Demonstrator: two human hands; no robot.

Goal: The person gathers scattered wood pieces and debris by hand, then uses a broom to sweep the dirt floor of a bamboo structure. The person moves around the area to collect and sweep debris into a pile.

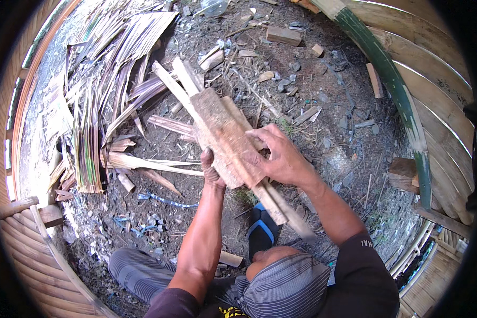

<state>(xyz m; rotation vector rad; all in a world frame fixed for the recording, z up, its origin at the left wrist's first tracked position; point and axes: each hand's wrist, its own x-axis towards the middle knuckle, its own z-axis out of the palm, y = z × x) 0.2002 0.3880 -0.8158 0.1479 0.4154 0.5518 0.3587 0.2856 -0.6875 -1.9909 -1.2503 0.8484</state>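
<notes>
A bundle of rough wood scraps [222, 132] is held out over the dirt, slanting from the upper left toward my right knee. A short, wide board lies on top, with several narrow strips sticking out at both ends. My left hand [213, 169] grips the bundle from its lower left side, thumb up against the edge and most fingers hidden underneath. From the right, my right hand [283, 156] closes on the bundle's near half, its thumb and forefinger bent over the wood. A pale strip [273, 202] juts out below it, and a piece beside that is blurred.
Dried palm fronds [103, 100] cover the left ground. Wood blocks [283, 35] and stones lie scattered ahead. A green bamboo pole [379, 58] curves along a slatted bamboo wall [434, 74] on the right. Blue twine [169, 201] lies near my left forearm. A blue-strapped sandal [263, 228] is below the bundle.
</notes>
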